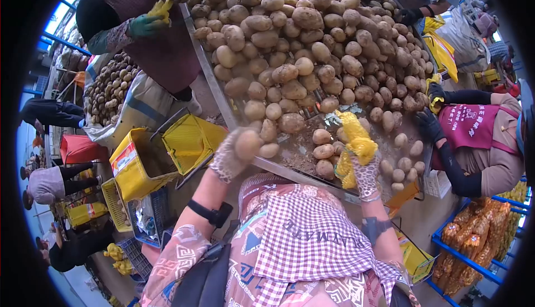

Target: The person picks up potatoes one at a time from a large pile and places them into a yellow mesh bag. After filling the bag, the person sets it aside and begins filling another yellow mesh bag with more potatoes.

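My left hand (pixel 227 159), in a leopard-print glove and slightly blurred, is closed around a potato (pixel 248 144) just outside the metal edge of the sorting table. In the same kind of glove, my right hand (pixel 366 176) grips a bunched yellow mesh bag (pixel 355 140) above the table's near side. A few reddish potatoes (pixel 323 151) lie left of the bag, and smaller ones (pixel 404 164) are to its right. Beyond both hands rises a large heap of potatoes (pixel 295 50).
A metal rim (pixel 209 76) borders the table. Yellow crates (pixel 139 165) stand at left near a big sack of potatoes (pixel 111 84). Co-workers (pixel 473 123) stand at right and far left (pixel 131 28). A blue rack holds filled orange net bags (pixel 468 240) at lower right.
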Demonstrator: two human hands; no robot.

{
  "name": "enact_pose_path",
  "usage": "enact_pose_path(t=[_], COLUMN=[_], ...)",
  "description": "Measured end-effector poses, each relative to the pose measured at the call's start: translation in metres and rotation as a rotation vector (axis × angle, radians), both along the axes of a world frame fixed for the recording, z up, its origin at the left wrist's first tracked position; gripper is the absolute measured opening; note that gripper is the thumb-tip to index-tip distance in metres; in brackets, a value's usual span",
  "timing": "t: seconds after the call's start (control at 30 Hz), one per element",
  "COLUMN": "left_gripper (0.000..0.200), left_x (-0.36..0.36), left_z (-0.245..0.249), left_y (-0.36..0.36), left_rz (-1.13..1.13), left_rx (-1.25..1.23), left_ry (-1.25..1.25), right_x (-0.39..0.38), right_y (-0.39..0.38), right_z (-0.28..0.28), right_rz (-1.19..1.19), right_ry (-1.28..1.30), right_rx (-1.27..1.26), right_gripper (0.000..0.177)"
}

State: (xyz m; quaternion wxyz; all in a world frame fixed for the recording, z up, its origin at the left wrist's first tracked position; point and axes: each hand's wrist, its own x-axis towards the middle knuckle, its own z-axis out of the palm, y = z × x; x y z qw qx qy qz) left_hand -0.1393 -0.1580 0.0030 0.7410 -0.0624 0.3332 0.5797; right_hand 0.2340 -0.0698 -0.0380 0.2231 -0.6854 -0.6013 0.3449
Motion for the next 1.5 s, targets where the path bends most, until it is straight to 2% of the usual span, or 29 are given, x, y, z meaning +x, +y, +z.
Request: enact_pose_path(t=[0.03,0.1,0.13,0.2,0.27,0.3,0.37,0.43,0.5,0.57,0.67,0.73,0.77,0.8,0.87,0.9,0.93,1.0,1.1,1.13,1.2,1.23,1.27,1.33,1.37,1.4,1.43,1.47,1.5], left_gripper=[0.043,0.036,0.032,0.036,0.043,0.043,0.051,0.053,0.055,0.056,0.056,0.055,0.050,0.050,0.049,0.049,0.049,0.048,0.058,0.058,0.066,0.072,0.072,0.067,0.067,0.064,0.061,0.059,0.069], left_x=[-0.030,-0.079,-0.101,-0.161,-0.197,-0.186,-0.142,-0.088,-0.042,-0.016,0.015,0.029,0.035,0.041,0.047,0.050,0.050,0.054,0.067,0.072,0.084,0.088,0.095,0.110,0.113,0.111,0.108,0.107,0.101], left_z=[-0.019,-0.056,-0.070,-0.136,-0.168,-0.150,-0.105,-0.047,-0.002,-0.009,-0.004,0.014,0.011,0.007,0.000,-0.001,-0.004,-0.009,0.001,0.007,0.018,0.020,0.009,-0.022,-0.023,-0.024,-0.025,-0.025,0.031], left_y=[-0.015,-0.035,-0.041,-0.070,-0.076,-0.060,-0.029,0.024,0.078,0.135,0.178,0.191,0.195,0.194,0.183,0.177,0.173,0.169,0.159,0.154,0.144,0.139,0.139,0.140,0.139,0.137,0.134,0.130,0.131], left_rz=[0.078,0.258,0.343,0.318,-0.186,-0.189,-0.004,0.136,0.005,-0.253,-0.323,-0.534,-0.432,-0.446,-0.293,-0.326,-0.329,-0.356,-0.311,-0.313,-0.319,-0.372,-0.385,-0.455,-0.468,-0.498,-0.528,-0.550,-0.607], left_rx=[-0.099,-0.433,-0.665,-0.596,-0.716,-0.700,-0.483,0.003,0.307,0.486,0.603,0.494,0.501,0.516,0.303,0.320,0.313,0.316,0.396,0.390,0.472,0.461,0.458,0.863,0.868,0.956,1.040,1.119,0.949], left_ry=[0.149,0.638,0.638,0.701,1.403,1.408,2.183,2.168,2.168,2.337,2.184,1.860,1.390,1.384,0.354,0.178,0.176,-0.163,-0.239,-0.249,0.030,0.154,0.141,0.888,0.874,1.085,1.297,1.513,1.557], right_x=[-0.010,-0.006,-0.001,0.012,0.025,0.024,0.028,0.022,0.022,0.023,0.022,0.025,0.026,0.028,0.032,0.033,0.035,0.035,0.036,0.036,0.028,0.027,-0.009,-0.051,-0.066,-0.072,-0.066,-0.061,-0.048], right_y=[-0.007,-0.008,-0.008,-0.012,-0.016,-0.016,-0.028,-0.032,-0.036,-0.039,-0.048,-0.049,-0.051,-0.052,-0.058,-0.058,-0.059,-0.062,-0.064,-0.061,-0.052,-0.034,-0.015,0.015,0.024,0.029,0.029,0.030,0.035], right_z=[0.024,0.021,0.017,0.004,-0.012,-0.021,-0.015,-0.005,-0.006,-0.009,-0.013,-0.012,-0.012,-0.012,-0.013,-0.014,-0.013,-0.013,-0.012,-0.012,-0.006,-0.001,0.062,0.102,0.106,0.107,0.102,0.101,0.088], right_rz=[-0.091,-0.088,-0.091,-0.102,-0.119,-0.178,-0.203,-0.222,-0.242,-0.264,-0.299,-0.321,-0.334,-0.353,-0.381,-0.392,-0.401,-0.421,-0.437,-0.429,-0.365,-0.137,0.031,0.406,0.542,0.678,0.644,0.482,0.143], right_ry=[0.107,0.132,0.153,0.196,0.235,0.219,0.223,0.231,0.232,0.240,0.240,0.238,0.231,0.231,0.227,0.226,0.228,0.222,0.211,0.206,0.111,-0.166,-0.074,0.037,-0.057,-0.151,-0.022,-0.042,0.161], right_rx=[0.022,0.039,0.051,0.069,0.091,0.090,0.129,0.162,0.161,0.166,0.164,0.173,0.174,0.174,0.166,0.164,0.162,0.162,0.167,0.175,0.207,0.307,0.315,0.691,0.726,0.755,0.669,0.589,0.328], right_gripper=[0.056,0.056,0.055,0.054,0.052,0.070,0.062,0.054,0.054,0.054,0.054,0.054,0.054,0.054,0.054,0.054,0.055,0.055,0.055,0.055,0.055,0.053,0.050,0.054,0.051,0.048,0.045,0.041,0.037])
